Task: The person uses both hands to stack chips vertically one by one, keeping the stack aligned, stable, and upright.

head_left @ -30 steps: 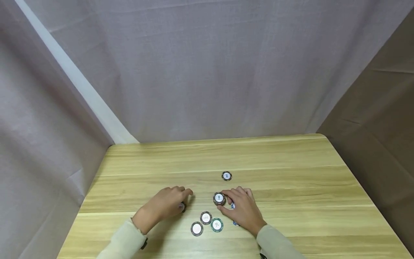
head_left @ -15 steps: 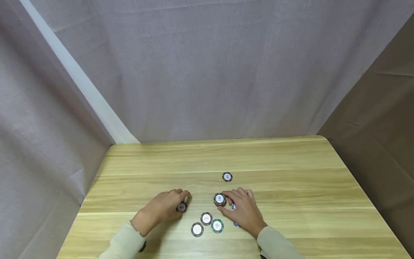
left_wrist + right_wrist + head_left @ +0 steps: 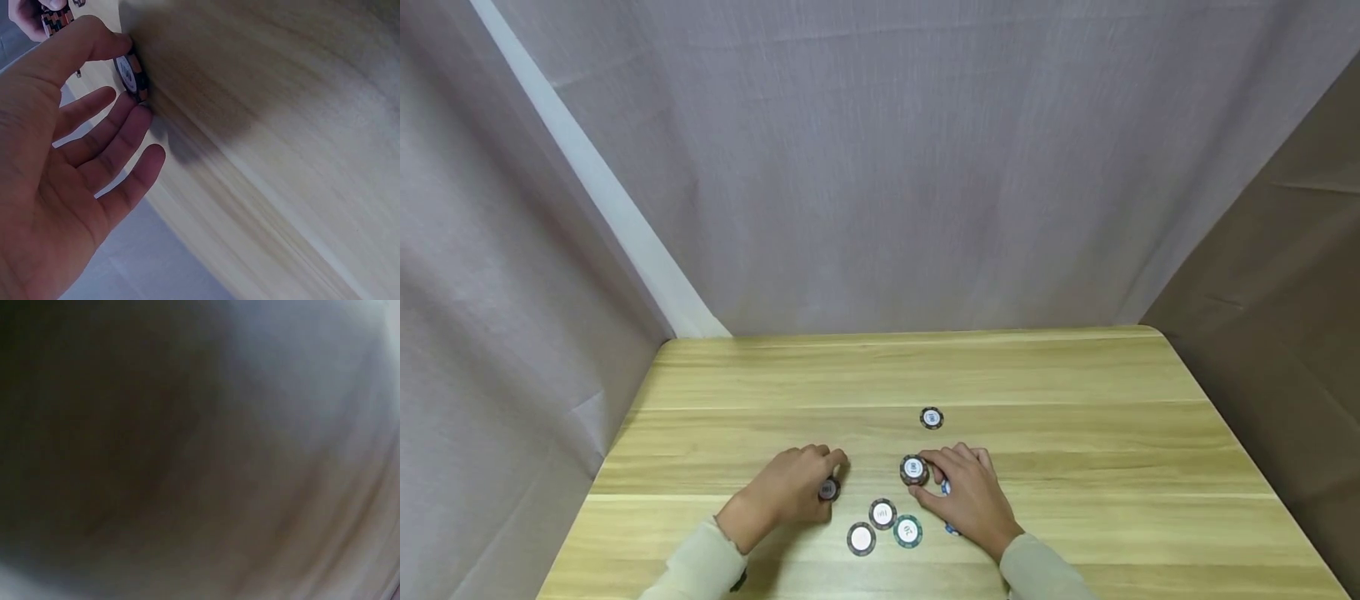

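In the head view my left hand (image 3: 786,490) pinches a dark poker chip (image 3: 829,489) marked 100 at its rim. The left wrist view has thumb and fingertips at opposite edges of this chip (image 3: 130,74), which lies close over the wood; the other fingers are spread. To the right, my right hand (image 3: 967,500) grips a short stack of dark chips (image 3: 913,470) between thumb and index finger. Blue chips (image 3: 952,529) show partly beneath that hand, mostly hidden. The right wrist view is only a dark blur.
Nearer the front lie a green chip (image 3: 907,531) and two brown chips, one marked 100 (image 3: 882,513) and one with a white face (image 3: 861,539). Beyond the stack lies a black chip (image 3: 932,417). Grey cloth (image 3: 880,167) hangs behind the wooden table (image 3: 1075,450).
My left hand's fingers have closed in on the dark chip, which was half covered and now shows more fully. The right hand keeps holding the stack; the head view has shifted slightly.
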A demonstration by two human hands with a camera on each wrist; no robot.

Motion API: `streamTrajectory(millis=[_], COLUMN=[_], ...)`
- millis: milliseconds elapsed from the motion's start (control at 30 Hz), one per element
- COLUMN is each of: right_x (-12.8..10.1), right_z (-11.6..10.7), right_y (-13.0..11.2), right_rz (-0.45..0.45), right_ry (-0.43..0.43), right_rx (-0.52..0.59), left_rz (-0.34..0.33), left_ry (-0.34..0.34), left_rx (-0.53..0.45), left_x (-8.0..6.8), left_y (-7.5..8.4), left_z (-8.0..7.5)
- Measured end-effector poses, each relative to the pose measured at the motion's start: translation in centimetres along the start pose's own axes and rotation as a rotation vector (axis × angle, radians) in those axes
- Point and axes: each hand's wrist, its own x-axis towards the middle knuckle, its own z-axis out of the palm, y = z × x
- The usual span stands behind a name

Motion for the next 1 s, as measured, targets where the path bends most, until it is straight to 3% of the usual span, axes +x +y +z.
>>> streamTrajectory(millis=[367, 767, 1000], right_x=[0.0, -0.2, 0.0], right_z=[0.0, 0.2, 0.2], right_y=[0.0, -0.1, -0.2], right_rz=[0.010, 0.016, 0.012], right_ry=[-0.016, -0.027, -0.017], right_rx=[0.000, -0.010, -0.013], left_rz=[0.025, 0.074, 0.114], left_ry=[0.002, -0.007, 0.036], left_rx=[0.047, 0.035, 0.051], left_x=[0.0, 0.4, 1.1], left_y=[0.5, 1.6, 2.4], left_z=[0.6, 0.4, -0.1])
